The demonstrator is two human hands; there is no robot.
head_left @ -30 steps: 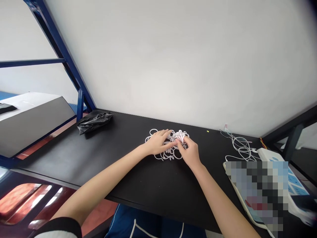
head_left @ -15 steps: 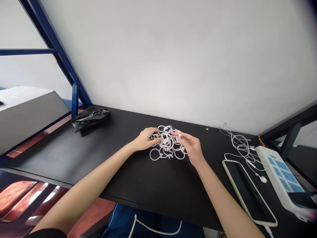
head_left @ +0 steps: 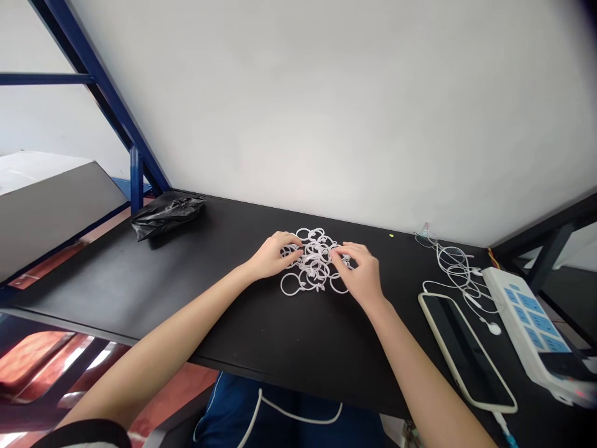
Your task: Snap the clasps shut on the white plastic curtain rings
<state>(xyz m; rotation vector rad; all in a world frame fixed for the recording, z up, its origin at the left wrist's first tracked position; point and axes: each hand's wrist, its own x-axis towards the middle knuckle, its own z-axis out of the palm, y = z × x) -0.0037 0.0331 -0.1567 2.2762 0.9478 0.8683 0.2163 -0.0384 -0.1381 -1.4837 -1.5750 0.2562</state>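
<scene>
A loose pile of white plastic rings [head_left: 317, 269], each with a small clip-like tab, lies on the black tabletop [head_left: 280, 330]. At the left side of the pile is my left hand [head_left: 276, 254], its fingers and thumb spread apart around several rings, gripping none. My right hand [head_left: 361, 270] reaches in from the right, thumb and forefinger brought together at the pile's edge on what looks like one white ring. The fingers partly cover that ring.
A crumpled black plastic bag [head_left: 168, 218] lies at the back left. To the right are tangled white earphones [head_left: 459, 274], a phone [head_left: 469, 351] on a cable and a white power strip [head_left: 525, 330]. A wall [head_left: 298, 124] rises behind the table.
My right thumb and forefinger have closed together at the pile's right edge; a white tab seen at those fingers before is no longer visible. My left hand stays beside the pile. The view has shifted slightly.
</scene>
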